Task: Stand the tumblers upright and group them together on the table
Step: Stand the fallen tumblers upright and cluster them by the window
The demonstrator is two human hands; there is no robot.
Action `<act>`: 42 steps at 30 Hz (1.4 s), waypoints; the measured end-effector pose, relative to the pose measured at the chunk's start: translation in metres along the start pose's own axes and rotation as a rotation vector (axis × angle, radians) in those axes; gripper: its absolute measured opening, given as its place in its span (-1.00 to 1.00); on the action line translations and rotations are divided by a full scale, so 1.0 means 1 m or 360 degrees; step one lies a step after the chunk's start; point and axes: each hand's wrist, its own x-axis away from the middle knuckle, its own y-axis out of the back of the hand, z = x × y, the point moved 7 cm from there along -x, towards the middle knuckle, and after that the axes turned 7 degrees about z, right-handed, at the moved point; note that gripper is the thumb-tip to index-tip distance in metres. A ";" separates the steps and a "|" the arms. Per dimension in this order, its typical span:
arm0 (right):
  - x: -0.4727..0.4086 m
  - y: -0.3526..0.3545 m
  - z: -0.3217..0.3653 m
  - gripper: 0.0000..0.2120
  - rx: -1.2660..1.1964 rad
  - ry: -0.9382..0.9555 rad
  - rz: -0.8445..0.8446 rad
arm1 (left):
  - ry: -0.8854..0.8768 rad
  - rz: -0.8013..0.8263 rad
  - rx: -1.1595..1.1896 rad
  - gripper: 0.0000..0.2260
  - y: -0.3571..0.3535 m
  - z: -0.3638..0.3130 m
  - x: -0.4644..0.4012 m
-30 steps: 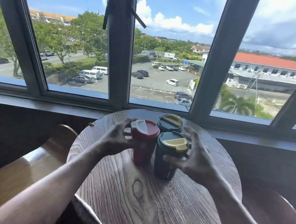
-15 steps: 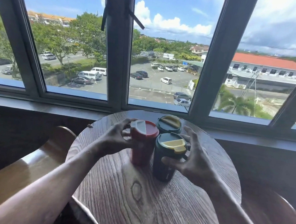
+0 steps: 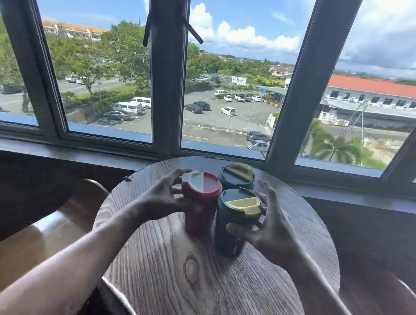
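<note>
Tumblers stand upright in a tight bunch on the round tabletop (image 3: pixel 170 276), which is dark wood with wavy grain lines and a knot. The red tumbler (image 3: pixel 200 205) is smooth and round, with a red lid and a white flap. The left hand (image 3: pixel 160 200) reaches in from the left, and its fingers (image 3: pixel 178 180) curl around the red tumbler's top and side, touching it. Just right of those fingers stands the near green tumbler (image 3: pixel 232 224), dark and tall, with a yellow flap on its lid. The right hand (image 3: pixel 273 232) is spread wide around it, thumb on the front and fingers (image 3: pixel 264 187) up behind the lid. The far green tumbler (image 3: pixel 237 177) sits just past both hands, beside the others.
</note>
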 end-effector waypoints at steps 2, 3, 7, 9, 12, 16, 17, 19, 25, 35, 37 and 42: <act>-0.002 -0.001 0.001 0.18 0.0034 0.0037 -0.0008 | -0.0037 -0.0004 0.0054 -0.25 0.000 0.003 -0.001; -0.004 0.000 -0.002 0.18 0.0038 0.0039 -0.0013 | -0.0054 0.0003 0.0075 -0.26 -0.001 0.003 -0.001; -0.005 0.001 -0.005 0.19 0.0016 0.0051 -0.0035 | -0.0085 0.0090 0.0205 -0.24 -0.007 -0.003 -0.001; -0.004 0.002 -0.005 0.21 -0.0021 0.0022 -0.0058 | -0.0065 0.0139 0.0222 -0.23 -0.008 -0.004 -0.003; -0.005 0.003 -0.006 0.24 0.0039 0.0013 -0.0038 | -0.0027 0.0156 0.0229 -0.22 -0.008 -0.004 -0.004; -0.007 0.005 -0.007 0.24 0.0035 0.0008 -0.0024 | -0.0024 0.0133 0.0160 -0.20 -0.007 -0.007 -0.003; -0.007 0.006 -0.006 0.24 0.0031 0.0014 -0.0028 | -0.0021 0.0134 0.0142 -0.20 -0.007 -0.008 -0.003; -0.009 0.007 -0.007 0.25 0.0035 0.0022 -0.0023 | -0.0009 0.0137 0.0133 -0.21 -0.005 -0.006 -0.004; -0.007 0.009 -0.008 0.26 0.0032 0.0003 -0.0018 | -0.0018 0.0127 0.0143 -0.15 -0.004 -0.005 -0.005; -0.009 0.007 -0.008 0.24 0.0002 -0.0003 -0.0012 | -0.0009 0.0117 0.0178 -0.25 -0.006 -0.004 -0.003; -0.009 0.006 -0.007 0.28 -0.0009 -0.0009 0.0034 | 0.0000 0.0116 0.0165 -0.24 -0.006 -0.003 -0.003; -0.008 0.007 -0.006 0.30 0.0032 -0.0015 0.0079 | 0.0006 0.0091 0.0137 -0.21 -0.009 -0.005 -0.001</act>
